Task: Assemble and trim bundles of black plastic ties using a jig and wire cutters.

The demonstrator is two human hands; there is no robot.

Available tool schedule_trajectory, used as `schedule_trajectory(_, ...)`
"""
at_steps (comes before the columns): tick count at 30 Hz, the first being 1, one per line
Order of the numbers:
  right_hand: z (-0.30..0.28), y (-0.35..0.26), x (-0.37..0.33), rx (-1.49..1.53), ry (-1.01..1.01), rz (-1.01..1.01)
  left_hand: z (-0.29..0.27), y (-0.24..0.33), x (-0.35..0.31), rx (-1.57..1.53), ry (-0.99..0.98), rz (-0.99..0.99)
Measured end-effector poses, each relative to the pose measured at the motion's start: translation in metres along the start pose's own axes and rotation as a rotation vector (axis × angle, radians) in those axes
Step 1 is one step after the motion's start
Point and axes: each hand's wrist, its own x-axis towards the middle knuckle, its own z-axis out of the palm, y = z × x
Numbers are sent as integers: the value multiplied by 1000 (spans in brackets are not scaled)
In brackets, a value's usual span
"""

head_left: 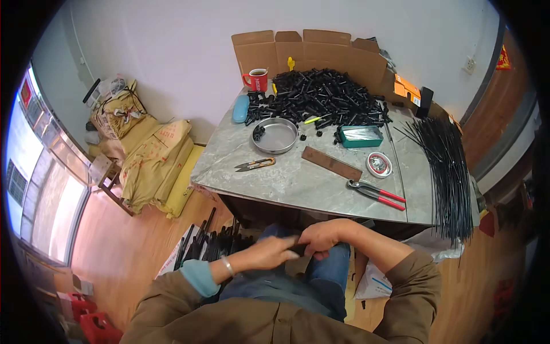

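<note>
Above my lap my two hands meet, in front of the table's near edge. My right hand [322, 236] is closed round a short dark piece [299, 249], whose kind is mostly hidden by the fingers. My left hand [271, 253], slightly smeared by motion, closes on the other end of that dark piece. On the table ahead lie red-handled pliers [385, 196], a rusty flat metal bar [332, 164] and thread snips [256, 165]. A round metal dish [279, 137] has a few small black parts in it.
A large heap of black tubular parts [326, 94] lies against cardboard [326, 46]. Long black rods [450, 178] overhang the table's right side. A red mug [258, 80], a green box [361, 136] and a small white bowl [378, 164] stand around. More black rods [215, 243] lie below left.
</note>
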Motion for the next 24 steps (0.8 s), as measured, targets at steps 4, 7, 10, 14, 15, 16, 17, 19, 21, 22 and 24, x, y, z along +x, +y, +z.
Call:
schedule_trajectory(4, 17, -4, 8, -348, 218, -55, 19, -23, 9, -905, -633, -489)
schedule_trajectory(7, 36, -21, -2, -117, 717, -487, 25, -49, 17, -1137, -636, -316)
schedule_trajectory(10, 61, -31, -17, 344, 456, -557, -8, -54, 53, -830, -502, -213)
schedule_trajectory(14, 77, 2, 3, 133, 520, -184, -75, 5, 97, -1077, -527, -58)
schedule_trajectory(15, 86, 25, 26, 128, 515, -174, -73, 7, 107, -1088, -457, 59)
schedule_trajectory(16, 96, 54, 52, 447, 654, -248, -66, 10, 111, -1096, -453, 72)
schedule_trajectory(17, 105, 79, 71, 768, 787, -318, -52, 11, 114, -1132, -354, 70)
schedule_trajectory(19, 115, 108, 96, 781, 763, -279, -16, 2, 112, -1172, -210, 13)
schedule_trajectory(21, 132, 124, 117, 789, 638, -224, 21, -14, 93, -1094, -132, 5)
schedule_trajectory(22, 158, 147, 143, 734, 553, -87, 42, -23, 81, -1104, -79, 0)
schedule_trajectory(24, 200, 146, 166, 709, 385, 32, 73, -45, 51, -1253, -80, -62)
